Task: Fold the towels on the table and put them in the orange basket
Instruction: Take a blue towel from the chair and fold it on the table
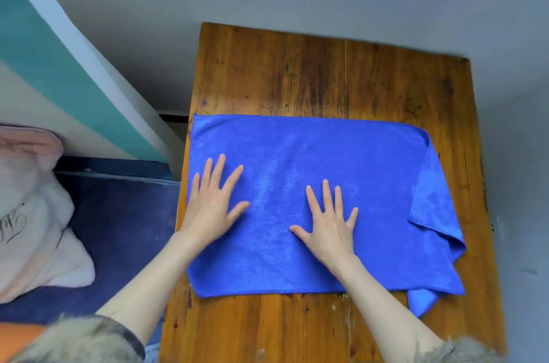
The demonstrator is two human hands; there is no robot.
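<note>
Wooden table [312,71] lies bare beyond blue towel [341,154] under flat hands.

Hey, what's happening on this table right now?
A person is smoothing a blue towel on a wooden table. Both hands lie flat and open on it, the left hand near the towel's left edge and the right hand near its middle. The towel looks folded at least once, with its right end bunched and uneven. An orange shape shows at the lower left corner, possibly the basket; nothing has gone into it that can be seen.
</note>
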